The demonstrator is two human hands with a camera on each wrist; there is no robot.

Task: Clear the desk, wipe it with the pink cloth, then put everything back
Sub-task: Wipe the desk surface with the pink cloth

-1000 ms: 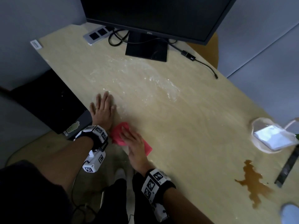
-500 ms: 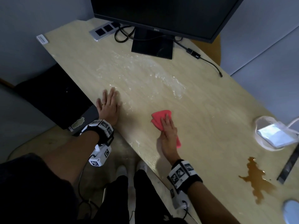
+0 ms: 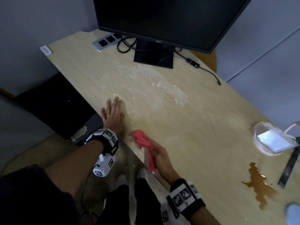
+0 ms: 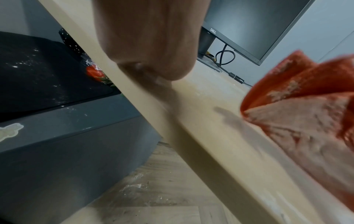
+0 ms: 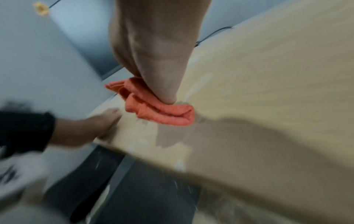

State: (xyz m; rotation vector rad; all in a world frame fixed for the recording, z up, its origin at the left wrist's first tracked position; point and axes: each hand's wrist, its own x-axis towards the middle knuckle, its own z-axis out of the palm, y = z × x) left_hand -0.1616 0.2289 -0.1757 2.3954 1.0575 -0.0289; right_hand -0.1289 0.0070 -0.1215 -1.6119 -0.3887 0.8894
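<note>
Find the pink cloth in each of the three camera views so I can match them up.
Head: the crumpled pink cloth lies low centre, at the desk's near edge under the right hand.
Left wrist: it fills the right edge.
Right wrist: centre, bunched under the heel of the hand.
Shared landmark: the pale wooden desk; its near edge shows in all three.

Wet desk (image 3: 186, 127) with monitor (image 3: 162, 21), brown spill (image 3: 259, 187)

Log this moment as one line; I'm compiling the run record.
step: wiping | right hand: presses pink cloth at desk near edge | left hand: flat on desk | brown spill: unwiped
</note>
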